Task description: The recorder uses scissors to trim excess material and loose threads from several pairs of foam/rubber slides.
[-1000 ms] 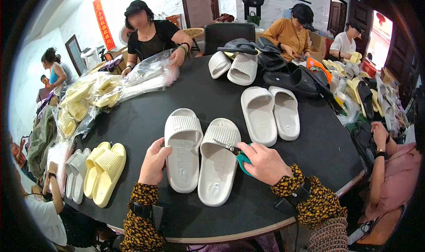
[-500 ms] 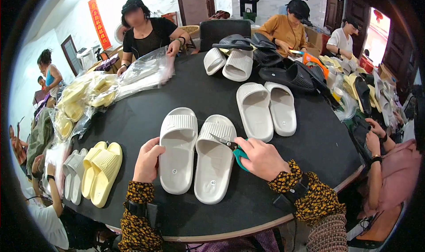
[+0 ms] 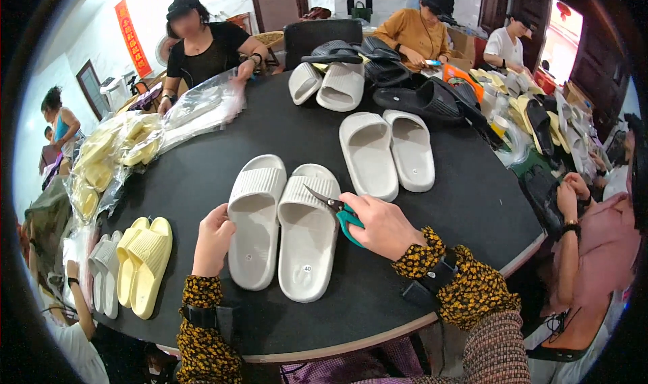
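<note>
While our left hand (image 3: pixel 214 239) rests w/ fingers curled loosely against the outer side of the left slipper, holding nothing, our right hand (image 3: pixel 378 223) is closed around the teal handles of small scissors (image 3: pixel 335 210), blades pointing up-left over the right slipper's strap. The pair of off-white slippers (image 3: pixel 282 225) lies side by side, touching, near the tabletop's (image 3: pixel 223 161) front edge, toes toward us, heels... can't tell which end exactly, but ribbed straps sit at the far end. They're thick-soled, smooth, matte, w/ a small round sticker on the right one's footbed and faint dimples on the left's. Beyond them, toward the tabletop's right-centre, we see a second off-white pair (image 3: pixel 387 150), similar shape. At the front-left edge sits a yellow pair (image 3: pixel 144 264) beside a pale grey pair (image 3: pixel 104 272). Bagged yellow slippers (image 3: pixel 111 156) pile along the left edge; black slippers (image 3: pixel 422 94) lie at the far right.
</note>
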`<state>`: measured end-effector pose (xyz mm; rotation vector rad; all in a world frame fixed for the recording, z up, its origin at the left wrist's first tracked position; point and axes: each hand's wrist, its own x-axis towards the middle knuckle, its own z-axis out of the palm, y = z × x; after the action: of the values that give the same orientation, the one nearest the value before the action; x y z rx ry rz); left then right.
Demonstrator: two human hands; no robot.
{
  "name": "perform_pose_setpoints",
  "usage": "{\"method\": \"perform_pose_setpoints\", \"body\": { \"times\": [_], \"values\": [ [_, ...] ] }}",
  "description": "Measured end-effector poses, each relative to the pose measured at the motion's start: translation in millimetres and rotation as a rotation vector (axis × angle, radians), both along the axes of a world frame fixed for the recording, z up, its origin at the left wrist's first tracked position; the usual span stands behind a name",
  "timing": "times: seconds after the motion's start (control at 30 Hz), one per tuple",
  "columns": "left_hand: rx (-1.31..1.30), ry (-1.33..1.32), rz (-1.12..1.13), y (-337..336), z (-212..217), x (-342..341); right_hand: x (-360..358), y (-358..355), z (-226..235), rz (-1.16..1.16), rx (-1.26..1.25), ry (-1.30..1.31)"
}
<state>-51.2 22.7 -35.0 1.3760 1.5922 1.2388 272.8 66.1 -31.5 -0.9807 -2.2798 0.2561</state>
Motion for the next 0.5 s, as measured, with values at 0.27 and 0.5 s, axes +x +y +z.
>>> {"method": "perform_pose_setpoints", "body": {
  "times": [0.27, 0.5],
  "values": [
    [0.000, 0.015, 0.026, 1.1, -7.7, -4.4, -2.1, 4.8, -8.5, 0.046, -0.197, 0.125],
    [-0.084, -0.028, 0.022, -5.2, 11.7, -3.0, -3.3, 7.0, -13.9, 0.070, -0.300, 0.186]
  ]
}}
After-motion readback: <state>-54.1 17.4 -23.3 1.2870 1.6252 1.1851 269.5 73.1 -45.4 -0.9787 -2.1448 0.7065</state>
